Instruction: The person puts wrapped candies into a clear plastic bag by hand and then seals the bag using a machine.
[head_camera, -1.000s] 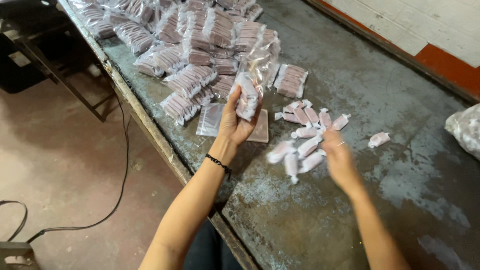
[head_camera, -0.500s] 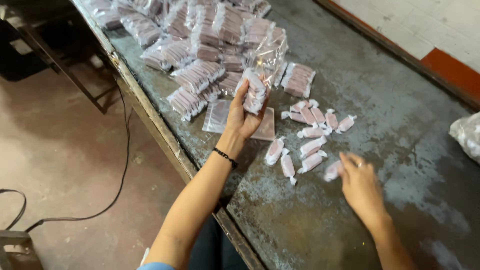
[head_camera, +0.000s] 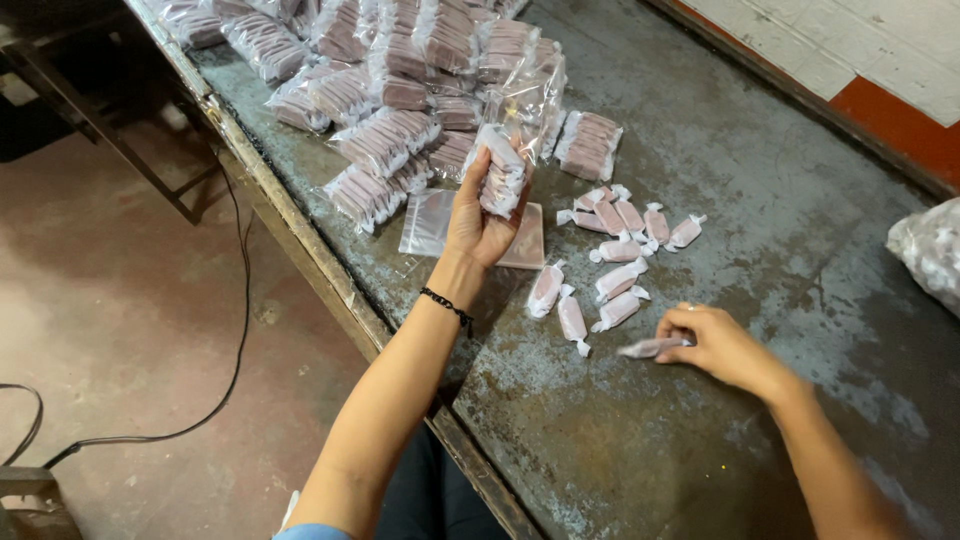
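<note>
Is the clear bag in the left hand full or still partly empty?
Partly empty. The clear bag in the left hand holds a stack of wrapped candies low down, while its upper part is slack, see-through plastic.

The candies (head_camera: 612, 280) are pale pink, and each has a clear wrapper with white twisted ends. The bags (head_camera: 385, 140) are clear and shiny, full of the same dusty pink. One flat bag (head_camera: 428, 222) looks see-through and a bit grey. The table (head_camera: 720, 130) is dark grey-green metal with light, scratchy patches and rusty brown spots. The floor (head_camera: 120, 300) is dull reddish brown. A black cord (head_camera: 215, 400) runs over it. The wall (head_camera: 850, 50) is white on top and orange-red below. The wristband (head_camera: 446, 306) is black.
</note>
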